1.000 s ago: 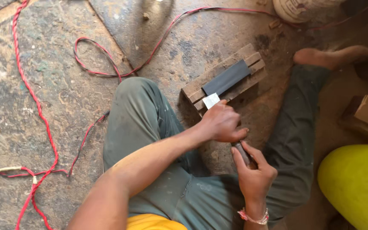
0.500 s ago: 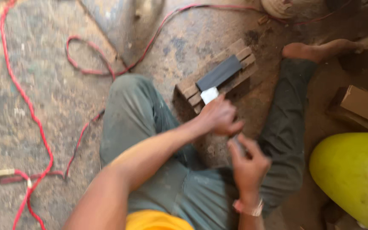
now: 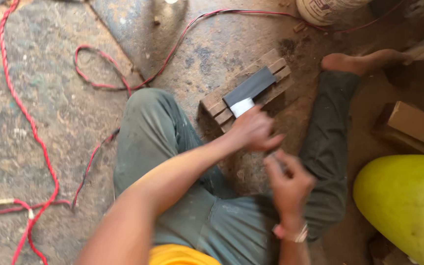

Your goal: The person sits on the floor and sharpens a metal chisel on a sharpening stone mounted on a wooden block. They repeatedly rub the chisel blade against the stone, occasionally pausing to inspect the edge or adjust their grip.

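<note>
The person wears dusty grey-green trousers, a yellow shirt, a pale wristband, and goes barefoot.

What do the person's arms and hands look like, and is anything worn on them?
Both forearms are bare, with no sleeves reaching them and no gloves. The left hand carries no ring or band that can be seen. The right hand has a thin pinkish band with a pale part around its wrist. Motion blur hides finer detail.
</note>
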A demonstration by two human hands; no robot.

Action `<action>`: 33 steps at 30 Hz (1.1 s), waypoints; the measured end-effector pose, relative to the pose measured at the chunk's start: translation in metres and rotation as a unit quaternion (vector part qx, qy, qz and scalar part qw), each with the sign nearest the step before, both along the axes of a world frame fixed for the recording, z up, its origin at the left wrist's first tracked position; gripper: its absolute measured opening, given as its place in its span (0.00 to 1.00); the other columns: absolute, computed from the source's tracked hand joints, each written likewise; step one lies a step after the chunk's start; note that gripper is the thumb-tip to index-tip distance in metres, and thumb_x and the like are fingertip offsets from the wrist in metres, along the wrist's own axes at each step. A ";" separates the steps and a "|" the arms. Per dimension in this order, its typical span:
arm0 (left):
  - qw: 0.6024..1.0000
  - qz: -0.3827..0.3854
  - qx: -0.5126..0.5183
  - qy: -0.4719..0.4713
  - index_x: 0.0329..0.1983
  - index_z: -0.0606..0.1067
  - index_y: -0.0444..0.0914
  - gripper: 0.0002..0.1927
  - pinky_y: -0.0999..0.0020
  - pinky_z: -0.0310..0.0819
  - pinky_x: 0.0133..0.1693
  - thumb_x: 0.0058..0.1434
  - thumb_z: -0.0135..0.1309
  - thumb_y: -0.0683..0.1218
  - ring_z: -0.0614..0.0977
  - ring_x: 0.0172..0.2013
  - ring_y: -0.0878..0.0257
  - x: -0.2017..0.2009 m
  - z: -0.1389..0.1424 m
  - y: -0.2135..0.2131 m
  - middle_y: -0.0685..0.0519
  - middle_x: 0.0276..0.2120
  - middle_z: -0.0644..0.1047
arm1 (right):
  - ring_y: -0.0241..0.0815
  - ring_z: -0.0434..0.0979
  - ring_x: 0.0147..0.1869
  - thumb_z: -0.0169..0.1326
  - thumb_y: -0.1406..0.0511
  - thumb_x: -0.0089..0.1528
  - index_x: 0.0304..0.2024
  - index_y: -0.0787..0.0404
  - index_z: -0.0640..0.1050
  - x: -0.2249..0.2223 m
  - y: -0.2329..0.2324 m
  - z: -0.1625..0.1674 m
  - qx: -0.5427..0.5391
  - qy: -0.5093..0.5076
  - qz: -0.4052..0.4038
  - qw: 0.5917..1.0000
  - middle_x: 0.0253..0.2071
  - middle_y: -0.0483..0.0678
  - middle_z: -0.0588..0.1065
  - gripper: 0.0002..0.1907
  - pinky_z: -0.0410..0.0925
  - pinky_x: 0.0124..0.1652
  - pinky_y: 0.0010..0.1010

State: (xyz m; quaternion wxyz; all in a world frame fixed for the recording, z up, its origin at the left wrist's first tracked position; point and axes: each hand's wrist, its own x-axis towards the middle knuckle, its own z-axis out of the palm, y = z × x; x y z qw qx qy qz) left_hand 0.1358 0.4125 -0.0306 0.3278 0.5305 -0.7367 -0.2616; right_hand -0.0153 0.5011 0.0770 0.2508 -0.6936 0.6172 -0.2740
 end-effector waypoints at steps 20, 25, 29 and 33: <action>0.989 -0.015 -0.104 -0.104 0.22 0.80 0.41 0.22 0.49 0.73 0.39 0.59 0.51 0.60 0.81 0.27 0.46 0.005 -0.037 -0.040 0.43 0.21 0.79 | 0.30 0.77 0.34 0.67 0.66 0.61 0.42 0.65 0.84 -0.001 -0.039 -0.016 0.022 -0.025 -0.004 0.999 0.32 0.47 0.81 0.10 0.70 0.37 0.25; 0.995 0.093 -0.038 0.014 0.20 0.83 0.43 0.21 0.50 0.76 0.40 0.51 0.50 0.62 0.82 0.31 0.44 -0.025 0.010 -0.110 0.42 0.24 0.80 | 0.27 0.77 0.42 0.68 0.64 0.62 0.46 0.66 0.83 -0.018 -0.122 0.006 0.001 -0.089 0.082 0.993 0.41 0.47 0.81 0.14 0.71 0.42 0.23; 0.998 0.037 0.039 -0.032 0.19 0.81 0.37 0.27 0.51 0.73 0.45 0.59 0.48 0.62 0.82 0.29 0.45 0.010 0.018 -0.040 0.42 0.22 0.80 | 0.30 0.72 0.34 0.68 0.65 0.60 0.44 0.65 0.84 0.002 -0.056 0.001 -0.001 0.015 0.036 0.999 0.32 0.47 0.79 0.12 0.68 0.35 0.26; 0.998 -0.002 0.022 -0.055 0.16 0.79 0.40 0.25 0.48 0.71 0.42 0.55 0.51 0.64 0.78 0.25 0.49 0.029 -0.022 0.001 0.43 0.17 0.76 | 0.29 0.73 0.31 0.69 0.65 0.57 0.43 0.65 0.84 0.006 -0.008 -0.025 -0.002 0.002 0.021 1.000 0.34 0.43 0.81 0.14 0.67 0.32 0.25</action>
